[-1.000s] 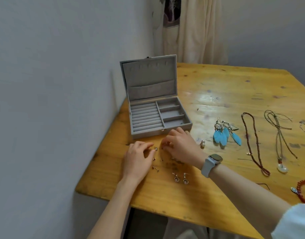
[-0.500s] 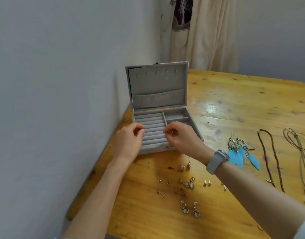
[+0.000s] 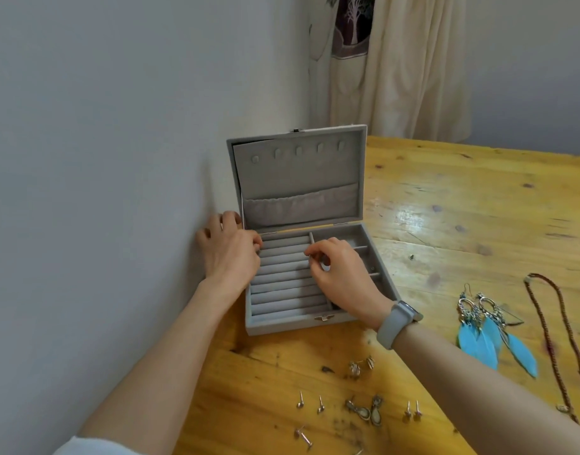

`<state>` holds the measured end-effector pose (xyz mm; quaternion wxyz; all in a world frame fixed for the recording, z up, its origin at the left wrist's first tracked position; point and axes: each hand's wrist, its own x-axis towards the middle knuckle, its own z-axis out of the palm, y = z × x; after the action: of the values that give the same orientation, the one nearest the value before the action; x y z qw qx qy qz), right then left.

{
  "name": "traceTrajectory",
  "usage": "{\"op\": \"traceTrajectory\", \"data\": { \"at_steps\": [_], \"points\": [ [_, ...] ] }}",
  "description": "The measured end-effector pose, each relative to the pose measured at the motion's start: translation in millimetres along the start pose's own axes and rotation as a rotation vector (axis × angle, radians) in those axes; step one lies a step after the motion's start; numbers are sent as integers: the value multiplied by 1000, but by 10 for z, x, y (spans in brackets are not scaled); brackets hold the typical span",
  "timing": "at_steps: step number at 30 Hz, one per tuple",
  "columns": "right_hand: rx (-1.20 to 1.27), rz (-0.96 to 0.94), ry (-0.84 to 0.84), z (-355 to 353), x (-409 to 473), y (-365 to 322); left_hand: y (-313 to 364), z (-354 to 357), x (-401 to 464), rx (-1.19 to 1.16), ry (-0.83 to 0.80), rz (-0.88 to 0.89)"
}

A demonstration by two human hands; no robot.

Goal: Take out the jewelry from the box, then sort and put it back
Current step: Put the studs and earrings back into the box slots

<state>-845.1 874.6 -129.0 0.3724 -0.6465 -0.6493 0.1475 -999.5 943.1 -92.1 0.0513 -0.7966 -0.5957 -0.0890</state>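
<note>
Here we hold both hands over the open grey velvet jewelry box (image 3: 301,310): right hand (image 3: 339,274) fingers pinching a small stud, left hand (image 3: 231,249) fingers curled at its rim, contents unclear.

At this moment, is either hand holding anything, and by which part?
The right hand pinches a small metal piece, likely an earring stud, at its fingertips over the jewelry box ring rolls. The left hand shows nothing clearly held.

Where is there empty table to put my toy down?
Bare wood lies behind the blue feather earrings, right of the open jewelry box, up to the curtain. It is crowded in front of the box, where small earrings are scattered, and by the brown necklace.
</note>
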Motion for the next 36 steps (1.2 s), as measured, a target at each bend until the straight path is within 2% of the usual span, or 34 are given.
{"op": "traceTrajectory", "data": {
  "at_steps": [8, 12, 15, 22, 30, 36],
  "points": [
    [46, 8, -11, -15, -16, 7, 56, -4, 70, 169, -24, 10],
    [54, 15, -16, -16, -15, 5, 64, 20, 91, 178, -54, 7],
    [47, 14, -18, -15, -13, 6, 39, 60, 39, 98, 19, 7],
    [51, -2, -8, -9, 52, -19, -42, 278, -211, -247, 285, 1],
    [-12, -22, -38, 228, 409, -206, -63, 306, -289, -140, 175, 3],
    [-117, -63, -70, 390, 494, -243, -111, 312, -418, -249, 355, 26]
  ]
}}
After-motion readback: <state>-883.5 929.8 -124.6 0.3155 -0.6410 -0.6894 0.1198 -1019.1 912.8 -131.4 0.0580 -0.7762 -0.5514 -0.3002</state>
